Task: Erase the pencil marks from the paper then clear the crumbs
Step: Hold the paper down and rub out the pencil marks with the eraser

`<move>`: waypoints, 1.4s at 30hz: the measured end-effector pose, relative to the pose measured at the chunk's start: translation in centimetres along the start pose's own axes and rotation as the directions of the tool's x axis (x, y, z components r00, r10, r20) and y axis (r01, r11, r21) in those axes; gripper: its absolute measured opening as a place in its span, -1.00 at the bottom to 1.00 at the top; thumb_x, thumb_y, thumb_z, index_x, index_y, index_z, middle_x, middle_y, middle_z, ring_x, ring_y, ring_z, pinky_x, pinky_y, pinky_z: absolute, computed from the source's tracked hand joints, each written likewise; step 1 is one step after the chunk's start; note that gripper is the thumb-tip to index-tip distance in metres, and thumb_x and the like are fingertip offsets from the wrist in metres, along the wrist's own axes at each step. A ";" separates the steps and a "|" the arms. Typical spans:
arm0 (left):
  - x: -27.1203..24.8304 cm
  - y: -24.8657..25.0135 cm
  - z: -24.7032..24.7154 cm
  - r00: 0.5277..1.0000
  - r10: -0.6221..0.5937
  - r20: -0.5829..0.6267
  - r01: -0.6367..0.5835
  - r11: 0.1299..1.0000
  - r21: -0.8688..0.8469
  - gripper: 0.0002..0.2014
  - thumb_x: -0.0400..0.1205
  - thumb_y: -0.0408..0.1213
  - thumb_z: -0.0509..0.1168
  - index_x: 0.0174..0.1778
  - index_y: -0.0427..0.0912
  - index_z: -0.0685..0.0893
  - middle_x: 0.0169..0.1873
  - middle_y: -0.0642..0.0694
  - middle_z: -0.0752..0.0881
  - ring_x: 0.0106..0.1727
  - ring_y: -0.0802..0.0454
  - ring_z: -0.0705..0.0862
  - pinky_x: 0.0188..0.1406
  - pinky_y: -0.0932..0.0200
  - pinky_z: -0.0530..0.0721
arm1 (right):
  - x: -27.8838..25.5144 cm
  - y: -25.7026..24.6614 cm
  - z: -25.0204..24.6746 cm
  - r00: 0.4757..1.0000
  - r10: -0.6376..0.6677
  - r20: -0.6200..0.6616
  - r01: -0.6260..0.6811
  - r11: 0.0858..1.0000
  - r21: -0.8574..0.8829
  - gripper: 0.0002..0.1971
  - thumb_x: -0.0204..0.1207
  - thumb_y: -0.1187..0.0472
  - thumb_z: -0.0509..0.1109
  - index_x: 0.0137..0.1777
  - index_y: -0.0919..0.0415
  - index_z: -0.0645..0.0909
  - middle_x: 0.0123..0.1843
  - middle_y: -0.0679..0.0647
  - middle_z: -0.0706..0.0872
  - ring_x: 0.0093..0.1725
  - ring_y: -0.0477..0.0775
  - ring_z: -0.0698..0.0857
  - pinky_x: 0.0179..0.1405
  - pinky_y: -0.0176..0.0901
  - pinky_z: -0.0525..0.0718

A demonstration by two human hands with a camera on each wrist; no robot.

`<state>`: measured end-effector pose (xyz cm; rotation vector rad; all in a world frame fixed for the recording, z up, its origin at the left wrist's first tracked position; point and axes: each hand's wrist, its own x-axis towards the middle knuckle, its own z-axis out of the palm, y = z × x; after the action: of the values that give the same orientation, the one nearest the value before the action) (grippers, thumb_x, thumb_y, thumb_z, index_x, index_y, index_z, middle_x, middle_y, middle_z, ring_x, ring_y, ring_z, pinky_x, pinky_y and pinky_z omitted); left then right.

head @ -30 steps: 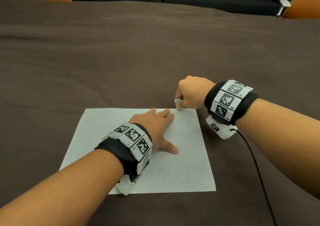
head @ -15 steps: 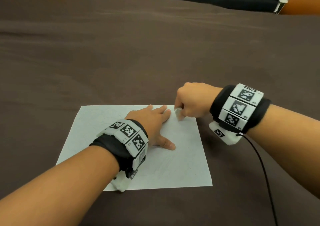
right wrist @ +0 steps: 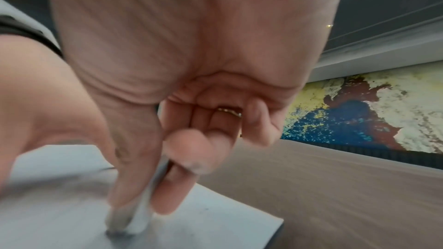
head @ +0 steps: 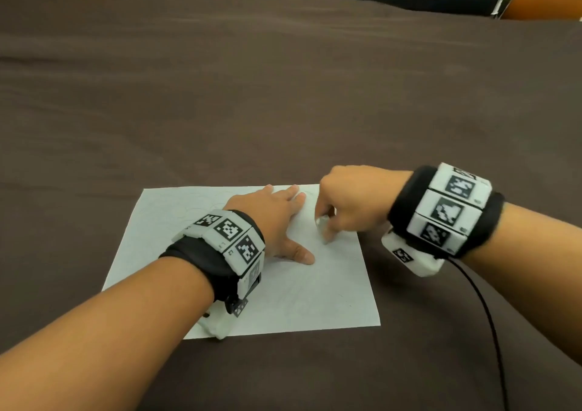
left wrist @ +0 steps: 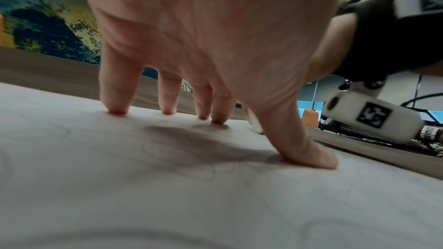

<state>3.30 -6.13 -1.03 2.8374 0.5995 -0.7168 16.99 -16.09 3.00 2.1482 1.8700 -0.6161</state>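
Observation:
A white sheet of paper (head: 283, 297) with faint pencil lines lies on the brown table. My left hand (head: 277, 218) rests flat on the sheet, fingers spread and straight; in the left wrist view its fingertips (left wrist: 117, 110) and thumb press the paper (left wrist: 167, 196). My right hand (head: 346, 202) pinches a small white eraser (head: 322, 224) between thumb and fingers, just right of the left hand. In the right wrist view the eraser (right wrist: 141, 215) stands on end, its lower tip touching the paper (right wrist: 215, 221).
The brown table (head: 283, 95) stretches far ahead and to both sides. A black cable (head: 485, 316) runs from my right wrist toward the near edge. Orange chairs (head: 541, 1) and a dark sofa stand beyond the far edge.
My right hand has moved with the eraser from the sheet's far right corner down onto the paper, closer to my left thumb. The left hand stays pressed on the sheet.

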 end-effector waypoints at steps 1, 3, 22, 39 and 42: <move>-0.1 0.0 0.0 1.000 -0.002 -0.001 0.002 1.000 -0.001 0.12 0.38 0.52 0.29 0.74 0.13 -0.09 0.72 0.25 -0.14 0.75 -0.03 -0.06 0.56 -0.21 0.36 | 0.6 0.2 -0.4 0.999 0.022 -0.029 -0.022 1.000 -0.002 -0.87 0.51 -0.03 0.56 -0.01 -0.06 0.86 -0.18 -0.12 0.79 -0.12 0.04 0.72 -0.06 0.00 0.78; -0.2 0.0 -0.1 1.000 -0.001 -0.006 0.001 1.000 0.001 0.11 0.39 0.52 0.28 0.74 0.13 -0.07 0.72 0.24 -0.12 0.75 -0.04 -0.04 0.55 -0.22 0.37 | 1.5 0.3 -0.9 0.994 0.063 -0.087 -0.064 0.998 -0.015 -0.91 0.52 0.00 0.55 -0.10 -0.03 0.83 -0.16 -0.07 0.78 -0.11 0.10 0.72 -0.11 -0.02 0.75; -0.2 -0.1 0.1 1.000 -0.001 -0.019 0.002 1.000 0.015 0.11 0.37 0.54 0.27 0.73 0.14 -0.06 0.72 0.25 -0.11 0.74 -0.03 -0.03 0.50 -0.23 0.43 | 0.6 -0.6 0.1 0.994 0.037 -0.100 -0.039 0.999 -0.016 -0.87 0.55 0.02 0.50 -0.05 0.00 0.85 -0.24 -0.06 0.74 -0.13 0.12 0.71 -0.11 0.01 0.76; -0.1 0.0 0.0 1.000 -0.013 -0.013 0.013 1.000 0.020 0.13 0.38 0.54 0.26 0.74 0.14 -0.12 0.72 0.26 -0.15 0.75 -0.01 -0.05 0.57 -0.21 0.35 | -0.1 -0.4 0.6 0.994 0.021 -0.107 -0.027 0.999 -0.046 -0.80 0.58 0.04 0.44 0.04 0.06 0.86 -0.09 0.00 0.83 -0.12 0.13 0.75 -0.02 0.07 0.81; 0.0 -0.1 0.2 1.000 -0.007 -0.014 0.007 1.000 0.017 0.14 0.37 0.55 0.26 0.74 0.12 -0.13 0.72 0.24 -0.15 0.75 -0.03 -0.04 0.61 -0.18 0.29 | -1.9 -1.1 2.3 0.996 -0.058 -0.072 0.051 0.994 -0.096 -0.75 0.57 0.01 0.36 0.00 0.10 0.83 -0.12 0.02 0.84 -0.13 0.16 0.75 -0.05 0.07 0.79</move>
<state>3.21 -6.09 -1.23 2.8593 0.6082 -0.7073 15.32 -18.53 1.96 2.0943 1.9615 -0.4542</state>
